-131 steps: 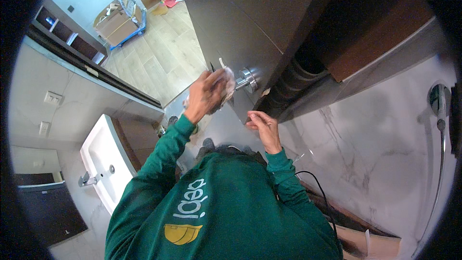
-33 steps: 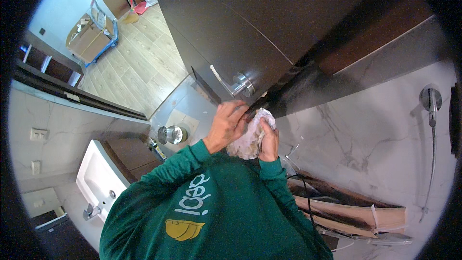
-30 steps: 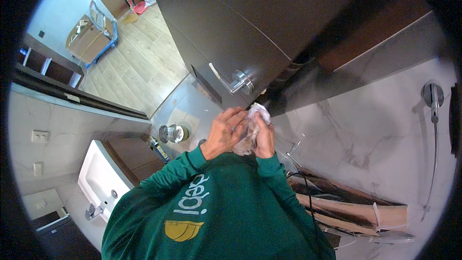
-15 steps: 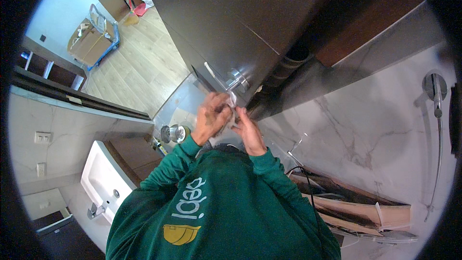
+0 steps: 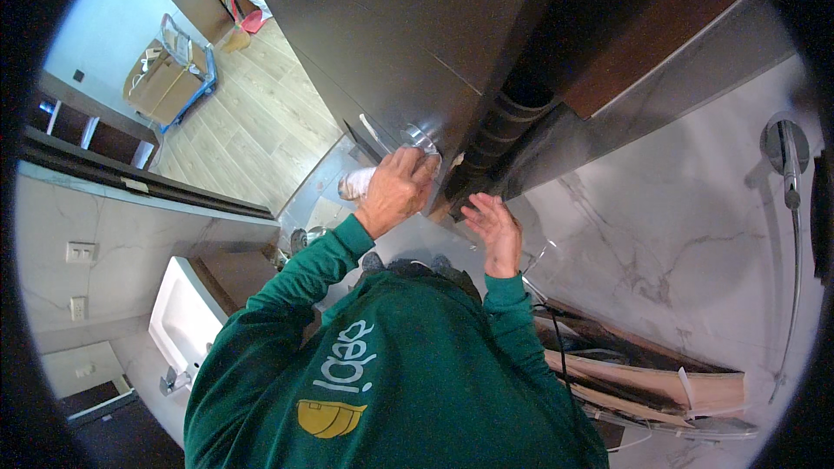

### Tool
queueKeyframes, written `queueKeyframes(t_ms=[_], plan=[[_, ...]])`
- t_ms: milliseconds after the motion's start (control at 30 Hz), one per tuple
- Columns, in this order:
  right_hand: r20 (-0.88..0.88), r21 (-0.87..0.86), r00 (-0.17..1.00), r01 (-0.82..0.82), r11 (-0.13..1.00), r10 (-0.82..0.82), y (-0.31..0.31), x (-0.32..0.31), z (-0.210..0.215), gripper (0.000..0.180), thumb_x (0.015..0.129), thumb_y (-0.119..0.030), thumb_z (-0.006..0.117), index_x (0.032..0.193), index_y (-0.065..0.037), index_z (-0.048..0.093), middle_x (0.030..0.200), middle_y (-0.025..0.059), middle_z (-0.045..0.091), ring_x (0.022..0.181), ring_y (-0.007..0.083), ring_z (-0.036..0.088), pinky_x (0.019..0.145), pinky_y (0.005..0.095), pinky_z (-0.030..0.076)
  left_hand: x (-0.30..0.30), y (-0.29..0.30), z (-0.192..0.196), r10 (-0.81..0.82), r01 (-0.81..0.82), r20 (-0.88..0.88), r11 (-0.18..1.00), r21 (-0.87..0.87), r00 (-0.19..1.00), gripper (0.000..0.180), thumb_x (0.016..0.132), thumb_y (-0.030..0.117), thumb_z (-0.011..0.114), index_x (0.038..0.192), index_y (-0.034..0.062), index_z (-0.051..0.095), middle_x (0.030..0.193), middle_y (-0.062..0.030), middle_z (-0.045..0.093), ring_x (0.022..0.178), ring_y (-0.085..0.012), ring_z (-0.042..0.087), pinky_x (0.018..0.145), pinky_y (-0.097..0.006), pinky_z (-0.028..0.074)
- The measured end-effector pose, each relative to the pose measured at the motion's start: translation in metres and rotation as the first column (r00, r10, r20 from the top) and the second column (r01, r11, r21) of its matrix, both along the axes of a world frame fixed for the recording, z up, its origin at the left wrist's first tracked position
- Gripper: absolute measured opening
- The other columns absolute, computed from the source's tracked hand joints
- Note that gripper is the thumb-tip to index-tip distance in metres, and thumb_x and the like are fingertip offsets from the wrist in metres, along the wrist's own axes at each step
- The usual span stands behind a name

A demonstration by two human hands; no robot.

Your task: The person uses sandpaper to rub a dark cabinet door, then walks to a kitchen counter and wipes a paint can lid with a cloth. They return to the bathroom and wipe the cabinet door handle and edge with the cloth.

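Observation:
My left hand [image 5: 395, 195] has its fingers curled round a chrome handle with a round base [image 5: 420, 137] on a large dark panel [image 5: 373, 35]. The hand covers most of the handle's lower part. A whitish, rounded piece [image 5: 354, 183] sticks out past the left side of that hand; I cannot tell whether it is held or what it is. To the right, my right hand [image 5: 495, 233] hovers with fingers apart and holds nothing, a short way off the panel's lower edge.
A dark ribbed pipe [image 5: 512, 113] runs beside the panel. At left stands a white washbasin [image 5: 182, 313], with metal cans [image 5: 301, 239] near it. Torn cardboard [image 5: 704, 391] lies lower right. A shower hose [image 5: 790, 295] hangs on the marble wall. A blue trolley [image 5: 208, 78] carries a box.
Both hands were together below the chrome handle. The left has moved up onto it, while the right has drawn away to the right and opened. The whitish piece now shows beside my left hand.

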State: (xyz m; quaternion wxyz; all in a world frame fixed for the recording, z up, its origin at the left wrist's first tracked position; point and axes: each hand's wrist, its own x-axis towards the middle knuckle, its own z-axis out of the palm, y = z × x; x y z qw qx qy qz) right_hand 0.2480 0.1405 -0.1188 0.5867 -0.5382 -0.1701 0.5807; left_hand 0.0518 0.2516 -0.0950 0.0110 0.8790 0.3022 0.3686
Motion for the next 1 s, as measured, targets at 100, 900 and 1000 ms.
queueKeyframes(t_ms=[100,900,1000], plan=[[-0.023,-0.024,0.999,0.030,0.999,-0.031,-0.003,0.001,-0.003,0.058,0.098,-0.045,0.053,0.129,0.004,0.053,0.131,0.0186,0.061,0.109,0.0295,0.065,0.095,0.0393,0.048,-0.002,0.005,0.001,0.100,-0.102,-0.034,0.994,-0.047,0.994,0.043,0.073,0.008,0.068,0.115,0.0042,0.060,0.097,-0.0130,0.054,0.088,-0.0316,0.058,0.072,-0.043,0.049],[-0.035,-0.015,0.997,0.068,0.998,-0.068,0.000,0.010,-0.011,0.045,0.097,-0.038,0.055,0.121,-0.001,0.058,0.123,0.0157,0.065,0.099,0.0264,0.067,0.089,0.0378,0.049,0.002,-0.027,-0.002,0.076,-0.075,0.002,0.985,-0.155,0.997,0.035,0.074,0.009,0.066,0.108,0.0035,0.063,0.092,-0.0127,0.056,0.082,-0.0326,0.059,0.070,-0.043,0.050],[-0.025,-0.034,0.995,0.091,0.995,-0.092,-0.003,0.013,-0.012,0.042,0.097,-0.036,0.056,0.120,-0.001,0.059,0.122,0.0154,0.066,0.099,0.0268,0.067,0.088,0.0384,0.050,-0.019,-0.018,0.012,0.147,-0.134,0.052,0.971,-0.198,0.988,0.029,0.074,0.008,0.066,0.103,0.0049,0.066,0.092,-0.0138,0.057,0.080,-0.0339,0.060,0.067,-0.043,0.051]])
